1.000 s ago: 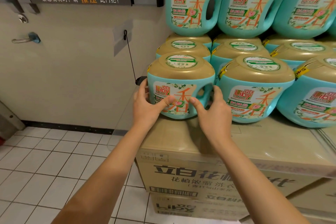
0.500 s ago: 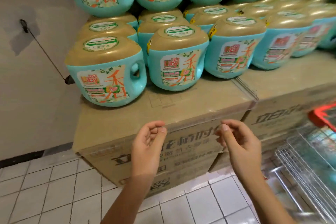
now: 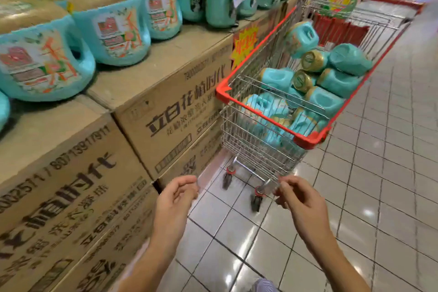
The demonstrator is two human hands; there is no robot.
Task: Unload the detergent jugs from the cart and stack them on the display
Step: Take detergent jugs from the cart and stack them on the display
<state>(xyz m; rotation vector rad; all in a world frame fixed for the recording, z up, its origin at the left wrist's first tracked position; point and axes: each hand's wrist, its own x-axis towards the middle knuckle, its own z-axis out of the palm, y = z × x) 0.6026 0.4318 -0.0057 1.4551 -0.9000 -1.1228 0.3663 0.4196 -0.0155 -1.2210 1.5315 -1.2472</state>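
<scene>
Tiled shop floor [image 3: 369, 197] ran beside a display built of cardboard boxes [image 3: 166, 106]. Our fingers [image 3: 187, 184] were loosely curled and held nothing, on the left hand [image 3: 175, 199] and the right hand [image 3: 301, 201] alike. Both hands hung in the air, apart from each other, low before the near end of the cart [image 3: 308, 142].

A second earlier these hands had pressed a jug into the front row on the boxes. Half a second earlier they had let go and drawn back. Our view had since swung right, away from the wall, and the cart had come fully into sight.

The display jugs [image 3: 113, 31] stood upright at left. The cart jugs [image 3: 331, 80] lay tumbled on their sides, just beside the boxes. We judged one placement finished and the next fetch begun, with many jugs left to move.
</scene>
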